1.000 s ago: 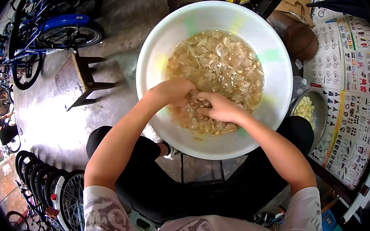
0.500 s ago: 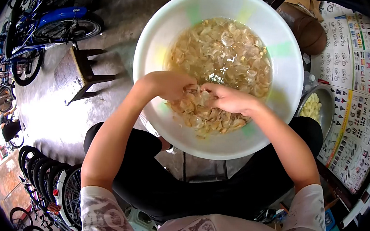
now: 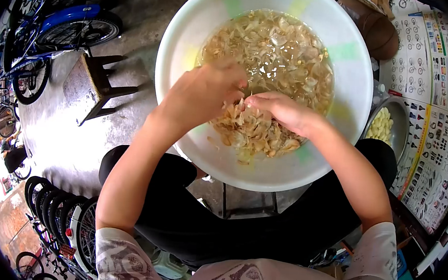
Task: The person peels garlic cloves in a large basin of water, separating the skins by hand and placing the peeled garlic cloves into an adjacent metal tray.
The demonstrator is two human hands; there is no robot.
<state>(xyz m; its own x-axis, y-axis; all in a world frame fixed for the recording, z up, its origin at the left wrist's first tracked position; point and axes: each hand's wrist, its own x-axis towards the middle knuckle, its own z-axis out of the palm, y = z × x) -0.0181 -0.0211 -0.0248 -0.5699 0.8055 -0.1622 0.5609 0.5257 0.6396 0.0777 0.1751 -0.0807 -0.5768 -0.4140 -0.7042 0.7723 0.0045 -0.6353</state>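
A wide white basin (image 3: 350, 103) holds cloudy water and a thick layer of papery garlic skins (image 3: 260, 130). My left hand (image 3: 201, 92) is over the near left part of the basin, fingers curled in and slightly blurred; what they hold is hidden. Close by, fingertips almost meeting it, my right hand (image 3: 283, 110) is above the skins with thumb and finger pinched. Something small and pale shows at that pinch, too small to name. Peeled garlic cloves (image 3: 380, 125) lie in a metal bowl (image 3: 401, 122) to the right of the basin.
A small wooden stool (image 3: 91, 87) stands on the floor to the left. Blue bicycles (image 3: 76, 23) are behind it, and a row of bicycle wheels (image 3: 66, 214) is at lower left. Printed sheets (image 3: 427, 100) cover the surface at right. My knees flank the basin.
My left hand has lifted out of the skins, up and away from me. My right hand stays nearly in place, its fingertips pinched. The view has shifted slightly.
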